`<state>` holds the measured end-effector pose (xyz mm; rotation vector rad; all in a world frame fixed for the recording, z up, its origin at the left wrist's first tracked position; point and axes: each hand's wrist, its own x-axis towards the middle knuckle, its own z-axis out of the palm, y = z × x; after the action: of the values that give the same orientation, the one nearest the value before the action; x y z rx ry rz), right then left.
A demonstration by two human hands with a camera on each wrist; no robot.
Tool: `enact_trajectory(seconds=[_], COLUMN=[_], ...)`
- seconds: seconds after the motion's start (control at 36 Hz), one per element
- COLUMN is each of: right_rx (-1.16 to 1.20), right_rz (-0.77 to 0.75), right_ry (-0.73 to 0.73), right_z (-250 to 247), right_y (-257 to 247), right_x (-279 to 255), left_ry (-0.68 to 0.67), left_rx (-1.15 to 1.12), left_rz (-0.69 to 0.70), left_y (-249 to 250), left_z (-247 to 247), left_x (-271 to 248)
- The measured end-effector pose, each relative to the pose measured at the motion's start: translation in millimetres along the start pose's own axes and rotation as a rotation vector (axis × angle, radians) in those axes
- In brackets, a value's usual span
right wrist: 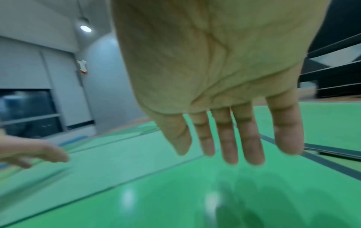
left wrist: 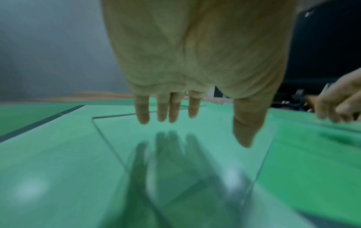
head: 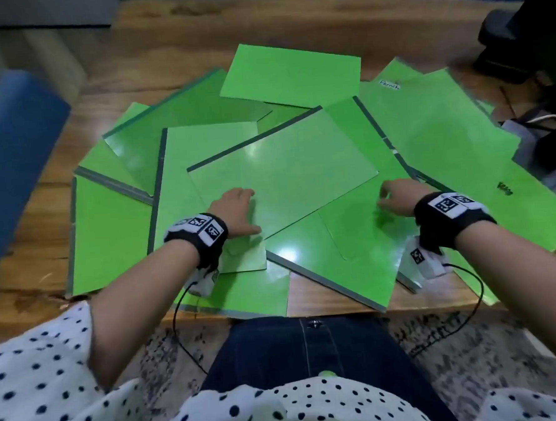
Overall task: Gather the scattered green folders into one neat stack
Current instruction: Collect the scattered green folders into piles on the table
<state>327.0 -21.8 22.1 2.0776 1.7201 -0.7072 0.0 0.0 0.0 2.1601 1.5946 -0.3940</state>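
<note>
Several green folders lie overlapping across the wooden table (head: pixel 324 300). A pale green folder (head: pixel 283 164) (left wrist: pixel 215 154) is on top in the middle, turned askew. My left hand (head: pixel 247 212) (left wrist: pixel 203 131) is palm down just above its near left corner, fingers straight, holding nothing. My right hand (head: pixel 389 197) (right wrist: pixel 213 154) hovers palm down with straight fingers over a darker green folder (head: pixel 353 231) (right wrist: pixel 175 192) to the right of the top one. More folders lie at the far side (head: pixel 291 73), at the left (head: pixel 109 233) and at the right (head: pixel 434 126).
A blue padded object (head: pixel 16 161) stands off the table's left side. Black equipment and cables (head: pixel 520 49) crowd the far right. Some folders overhang the near table edge above my lap. Bare wood shows along the far edge (head: pixel 226 21).
</note>
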Motion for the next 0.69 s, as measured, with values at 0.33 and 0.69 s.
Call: enact_trajectory(seconds=[0.33,0.69], right_rx=[0.06,0.316], right_rz=[0.44,0.561], right_ry=[0.054,0.09], right_z=[32.9,35.6], right_y=[48.5,39.5], right_x=[29.8,10.9], left_ry=[-0.029,0.08], left_rx=[0.187,-0.232], left_rz=[0.024,-0.582], left_y=[55.2,1.2], left_z=[29.1,5.3], left_x=[-25.6,33.8])
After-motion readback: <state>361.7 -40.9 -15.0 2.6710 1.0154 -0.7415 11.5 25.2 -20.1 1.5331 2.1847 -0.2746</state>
